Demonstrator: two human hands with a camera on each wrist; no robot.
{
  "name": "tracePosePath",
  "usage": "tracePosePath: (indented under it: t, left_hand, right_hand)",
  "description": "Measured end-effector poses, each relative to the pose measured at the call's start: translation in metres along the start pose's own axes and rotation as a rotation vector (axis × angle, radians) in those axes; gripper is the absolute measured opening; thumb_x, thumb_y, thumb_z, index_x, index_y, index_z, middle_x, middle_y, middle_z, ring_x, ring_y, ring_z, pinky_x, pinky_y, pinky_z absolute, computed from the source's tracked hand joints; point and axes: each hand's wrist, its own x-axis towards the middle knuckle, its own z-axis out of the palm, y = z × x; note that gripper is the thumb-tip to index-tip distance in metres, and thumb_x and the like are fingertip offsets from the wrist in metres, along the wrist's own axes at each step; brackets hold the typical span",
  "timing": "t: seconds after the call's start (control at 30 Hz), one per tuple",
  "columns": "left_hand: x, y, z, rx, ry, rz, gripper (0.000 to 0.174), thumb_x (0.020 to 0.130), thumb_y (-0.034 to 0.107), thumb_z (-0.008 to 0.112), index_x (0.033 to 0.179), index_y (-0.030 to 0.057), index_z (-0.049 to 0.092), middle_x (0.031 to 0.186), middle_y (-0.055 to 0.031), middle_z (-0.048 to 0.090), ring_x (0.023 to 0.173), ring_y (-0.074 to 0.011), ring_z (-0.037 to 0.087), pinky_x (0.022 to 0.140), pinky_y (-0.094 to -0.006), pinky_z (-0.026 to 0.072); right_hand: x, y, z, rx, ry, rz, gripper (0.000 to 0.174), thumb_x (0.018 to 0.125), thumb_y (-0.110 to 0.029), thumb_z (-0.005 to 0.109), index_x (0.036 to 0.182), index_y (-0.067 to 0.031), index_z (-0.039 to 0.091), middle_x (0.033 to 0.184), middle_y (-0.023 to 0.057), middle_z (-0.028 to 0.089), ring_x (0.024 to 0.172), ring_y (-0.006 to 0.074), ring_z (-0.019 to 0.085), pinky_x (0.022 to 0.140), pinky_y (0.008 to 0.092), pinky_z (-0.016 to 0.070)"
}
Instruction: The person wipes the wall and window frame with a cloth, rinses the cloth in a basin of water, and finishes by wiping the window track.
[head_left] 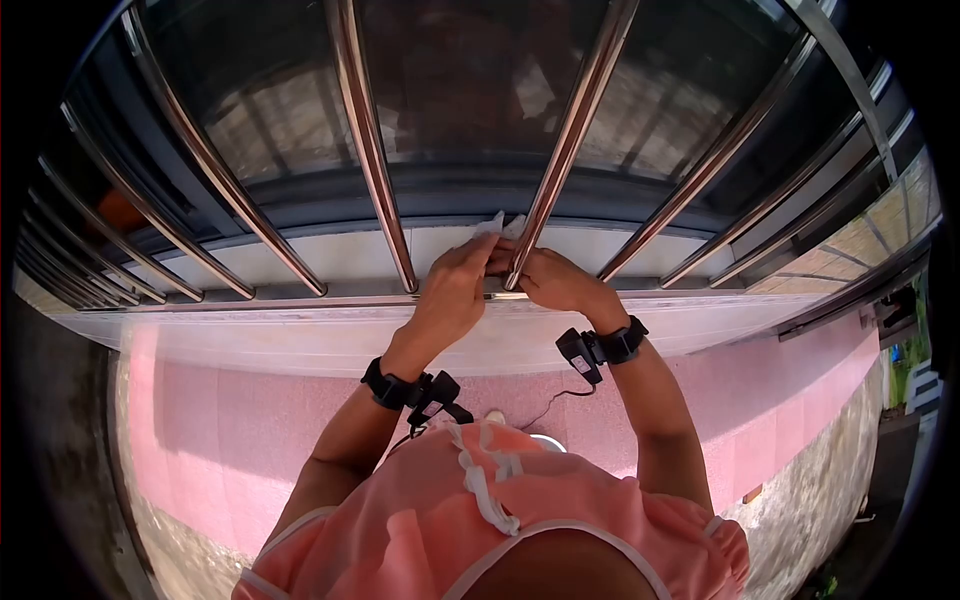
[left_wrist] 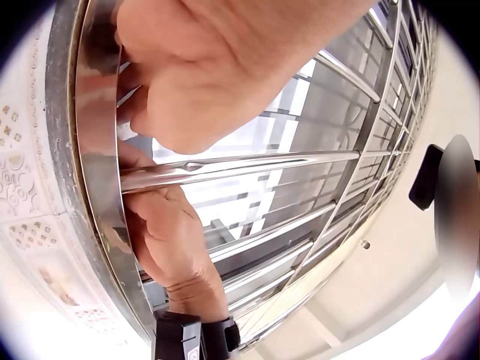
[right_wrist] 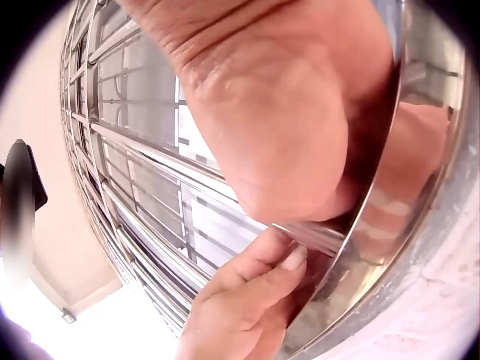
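Note:
At the foot of an upright steel bar (head_left: 577, 120) my two hands meet, one on either side. My left hand (head_left: 455, 285) reaches past the bottom rail (head_left: 345, 289) with bent fingers. A thin whitish cloth (head_left: 489, 226) sticks up crumpled beyond the fingertips. My right hand (head_left: 562, 281) curls in from the right, its fingers partly behind the bar and at the cloth. In the left wrist view the right hand (left_wrist: 169, 236) sits against the flat rail (left_wrist: 101, 150). The right wrist view shows the left thumb (right_wrist: 289, 262) near the bar's base; the other fingertips are mostly hidden.
More upright bars (head_left: 365, 130) stand on both sides, with dark window glass (head_left: 450, 80) behind them. A pale tiled sill (head_left: 345, 255) runs under the window. Pink paving (head_left: 240, 410) lies below. Each wrist wears a strapped camera (head_left: 435, 395) with a cable.

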Motion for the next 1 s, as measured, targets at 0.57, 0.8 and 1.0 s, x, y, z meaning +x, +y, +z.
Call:
tracePosePath:
  t: [0.57, 0.8, 1.0]
  left_hand:
    - [-0.030, 0.004, -0.016, 0.243, -0.099, 0.123, 0.040, 0.079, 0.001, 0.056, 0.119, 0.0003, 0.054, 0.119, -0.0204, 0.055, 0.115, -0.0347, 0.049, 0.102, -0.0470, 0.0326]
    - [-0.030, 0.003, -0.017, 0.233, -0.106, 0.146, 0.043, 0.078, 0.002, 0.058, 0.120, 0.0008, 0.052, 0.119, -0.0194, 0.054, 0.114, -0.0346, 0.049, 0.102, -0.0469, 0.0321]
    - [-0.030, 0.002, -0.019, 0.230, -0.121, 0.163, 0.044, 0.078, 0.002, 0.059, 0.121, 0.0008, 0.052, 0.119, -0.0195, 0.054, 0.113, -0.0347, 0.049, 0.102, -0.0469, 0.0323]
  right_hand:
    - [-0.001, -0.004, -0.001, -0.466, 0.146, 0.109, 0.036, 0.077, -0.001, 0.053, 0.113, -0.0025, 0.058, 0.116, 0.0181, 0.058, 0.106, 0.0313, 0.057, 0.088, 0.0370, 0.0480]
    - [-0.002, -0.001, 0.004, -0.888, 0.114, 0.409, 0.015, 0.076, -0.009, 0.056, 0.082, 0.0016, 0.065, 0.094, 0.0212, 0.063, 0.085, 0.0315, 0.064, 0.068, 0.0353, 0.0543]
    - [-0.019, 0.008, 0.010, -0.876, 0.192, 0.230, 0.020, 0.076, -0.009, 0.055, 0.085, 0.0056, 0.065, 0.094, 0.0258, 0.062, 0.083, 0.0376, 0.064, 0.072, 0.0366, 0.0541]
